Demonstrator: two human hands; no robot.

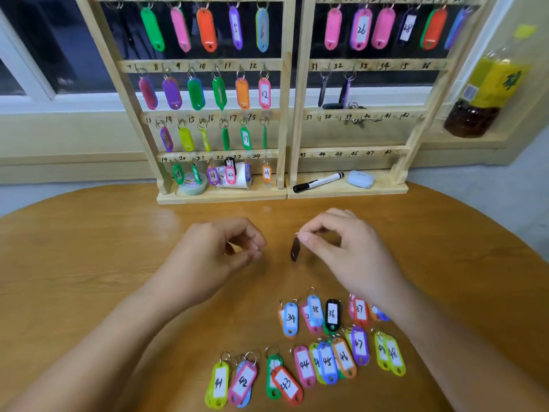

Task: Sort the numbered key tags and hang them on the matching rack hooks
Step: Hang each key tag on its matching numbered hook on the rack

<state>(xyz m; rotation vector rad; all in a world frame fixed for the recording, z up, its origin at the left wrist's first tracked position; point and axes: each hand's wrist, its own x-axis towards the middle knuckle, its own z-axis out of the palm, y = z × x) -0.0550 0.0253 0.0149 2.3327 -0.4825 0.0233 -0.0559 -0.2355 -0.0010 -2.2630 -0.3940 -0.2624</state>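
My right hand (341, 248) pinches the ring of a dark key tag (295, 249), which hangs edge-on above the table, its number hidden. My left hand (217, 257) is curled with thumb and fingers together; a small metal ring (259, 250) shows at its fingertips. Several coloured numbered tags (312, 346) lie in rows near the table's front, numbers 34 to 48 showing. Two wooden racks (285, 114) with numbered hooks stand at the table's back. The left rack is filled with tags. The right rack has its top row filled and two tags under 31 and 32 (335, 87).
A black marker (318, 182) and a pale blue case (360, 179) lie on the right rack's base. A tape roll (193, 185) and a tipped paper cup (234, 176) sit on the left base. A yellow bottle (490, 84) stands on the sill at right.
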